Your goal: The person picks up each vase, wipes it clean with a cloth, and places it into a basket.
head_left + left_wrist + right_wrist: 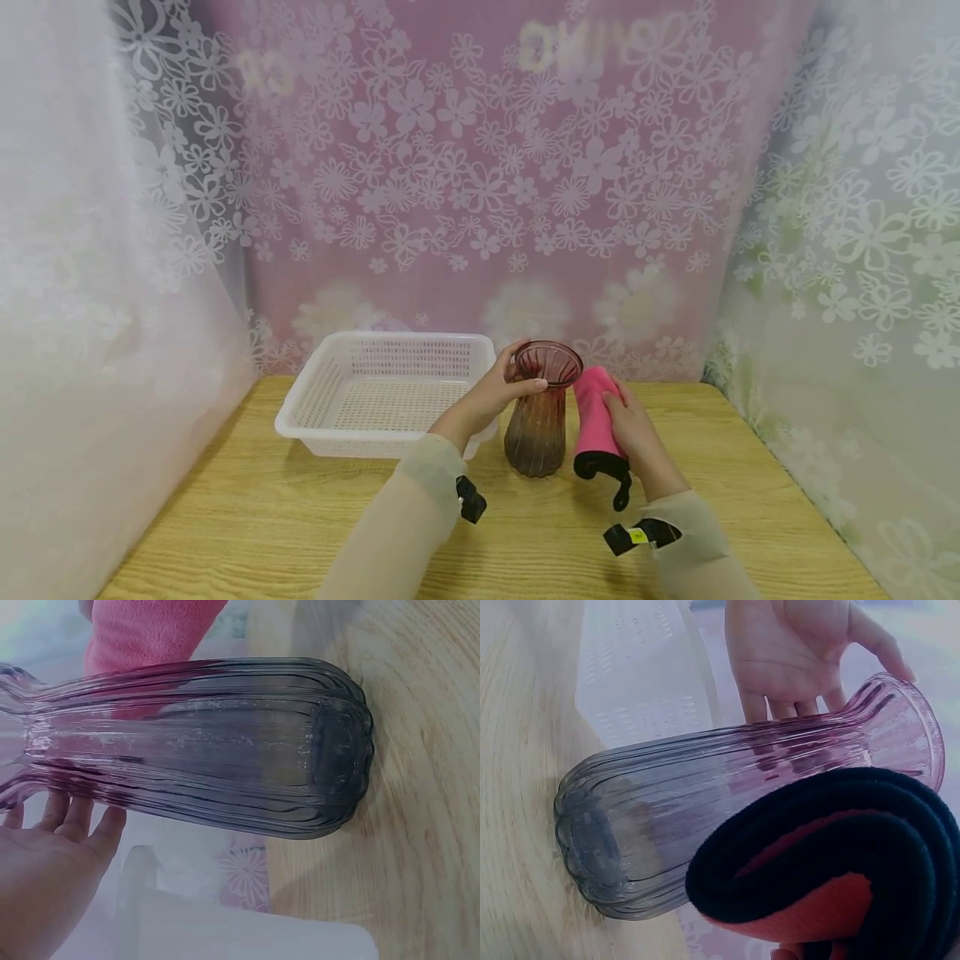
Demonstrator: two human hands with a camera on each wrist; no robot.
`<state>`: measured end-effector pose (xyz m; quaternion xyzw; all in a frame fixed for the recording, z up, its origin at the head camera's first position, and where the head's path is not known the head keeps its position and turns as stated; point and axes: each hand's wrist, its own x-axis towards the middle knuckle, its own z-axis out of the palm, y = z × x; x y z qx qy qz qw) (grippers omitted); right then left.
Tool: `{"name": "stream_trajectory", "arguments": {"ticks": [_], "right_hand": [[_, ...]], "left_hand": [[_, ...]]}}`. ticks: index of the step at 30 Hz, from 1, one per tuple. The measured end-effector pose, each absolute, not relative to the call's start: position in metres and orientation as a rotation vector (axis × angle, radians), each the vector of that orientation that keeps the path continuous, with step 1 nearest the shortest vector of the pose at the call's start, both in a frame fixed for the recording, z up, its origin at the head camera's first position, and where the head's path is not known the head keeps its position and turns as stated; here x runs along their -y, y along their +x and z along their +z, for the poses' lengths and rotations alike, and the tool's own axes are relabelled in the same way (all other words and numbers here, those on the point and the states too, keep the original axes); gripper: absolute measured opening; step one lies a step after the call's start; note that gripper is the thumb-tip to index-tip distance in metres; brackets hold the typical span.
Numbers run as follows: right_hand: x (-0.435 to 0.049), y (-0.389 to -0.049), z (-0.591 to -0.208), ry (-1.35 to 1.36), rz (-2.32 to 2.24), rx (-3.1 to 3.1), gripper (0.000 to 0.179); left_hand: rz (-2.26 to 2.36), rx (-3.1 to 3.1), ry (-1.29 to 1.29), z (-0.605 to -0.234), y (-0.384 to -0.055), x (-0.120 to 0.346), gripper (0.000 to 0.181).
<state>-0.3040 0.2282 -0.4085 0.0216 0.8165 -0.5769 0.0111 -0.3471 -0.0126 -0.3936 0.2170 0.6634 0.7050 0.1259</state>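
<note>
A ribbed glass vase, pinkish at its flared mouth and smoky grey toward the base, stands upright near the middle of the wooden table. My left hand grips it around the neck, thumb in front and fingers behind. In the left wrist view the fingers show along the side of the vase. To the right, my right hand holds a folded pink cloth with black edging and a black loop hanging down. The cloth overlaps part of the vase in the right wrist view.
A white plastic basket with perforated walls stands just left of the vase. Behind the wooden table hangs a pink floral curtain, with pale floral sheets at both sides. Each wrist wears a black strapped camera.
</note>
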Motion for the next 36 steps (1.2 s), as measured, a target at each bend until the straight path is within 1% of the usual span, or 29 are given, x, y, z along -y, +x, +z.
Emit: {"name": "stream_trajectory", "arguments": {"ticks": [5,9,14,18,25,36], "right_hand": [[-0.229,-0.303,-0.405,0.057,-1.816,-2.548,0.061],[-0.230,-0.302,-0.404,0.040,-1.840,-2.553,0.059],[-0.230,-0.301,-0.401,0.048,-1.867,-2.545,0.058],[-0.229,-0.300,-0.400,0.063,-1.878,-2.532,0.057],[-0.228,-0.299,-0.400,0.062,-1.920,-2.496,0.058],[-0.230,-0.299,-0.401,0.059,-1.924,-2.495,0.059]], "left_hand": [[2.073,-1.932,0.636,-0.388,-0.339,0.014,0.089],[2.088,-2.081,0.608,-0.385,-0.329,0.010,0.091],[2.087,-2.339,0.522,-0.386,-0.318,-0.002,0.097],[2.141,-2.369,0.464,-0.390,-0.313,-0.011,0.097],[2.204,-2.312,0.454,-0.394,-0.319,-0.012,0.094],[2.087,-2.179,0.527,-0.388,-0.327,0.004,0.090]]}}
